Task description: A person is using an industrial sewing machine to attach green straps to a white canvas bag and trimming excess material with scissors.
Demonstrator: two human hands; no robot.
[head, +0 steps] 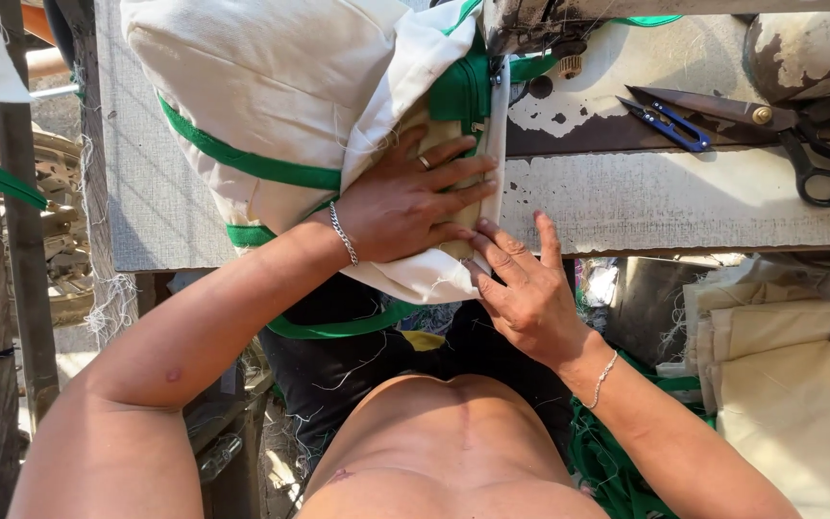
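Worn, paint-chipped sewing table (684, 197), sunlit; both hands flat, unclenched: left hand (405, 207), right hand (525, 288) pressing cream bag (271, 86).

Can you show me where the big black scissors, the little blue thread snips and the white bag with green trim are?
Big black scissors (766, 115): head view, on the pivot screw.
Blue thread snips (676, 129): head view, on the blue handle.
White bag with green trim (271, 86): head view, on the plain white cloth.

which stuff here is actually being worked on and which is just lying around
In use:
left hand, flat on the cream bag with green trim
right hand, at the bag's edge
sewing machine

Lying about:
black scissors
blue thread snips
folded cream cloth
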